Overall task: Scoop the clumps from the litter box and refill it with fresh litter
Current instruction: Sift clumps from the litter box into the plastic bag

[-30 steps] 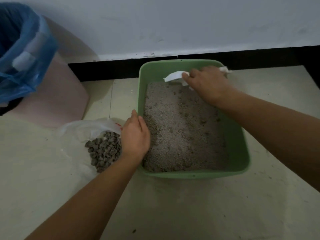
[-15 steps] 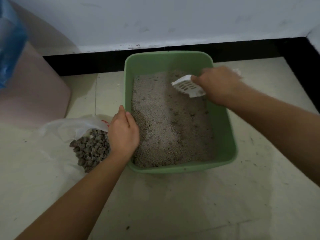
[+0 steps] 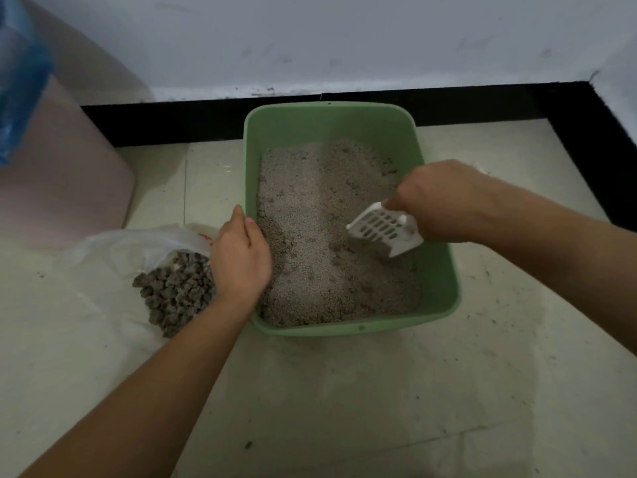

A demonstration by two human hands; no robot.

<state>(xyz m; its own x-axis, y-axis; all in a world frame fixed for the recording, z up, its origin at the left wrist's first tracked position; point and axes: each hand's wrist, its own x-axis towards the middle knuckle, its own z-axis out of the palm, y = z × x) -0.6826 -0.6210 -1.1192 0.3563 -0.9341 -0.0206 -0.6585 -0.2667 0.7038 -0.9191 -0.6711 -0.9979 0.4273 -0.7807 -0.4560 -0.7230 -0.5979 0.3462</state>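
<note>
Fingers of the right hand grip the scoop jutting over litter.

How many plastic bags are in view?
2. A white bag lies left of the litter box, holding clumps; a blue bag sits on the pink bin at top left. Others may be out of frame.

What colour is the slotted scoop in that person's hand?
White: the slotted plastic scoop in the right hand, clearest in the head view.
</note>
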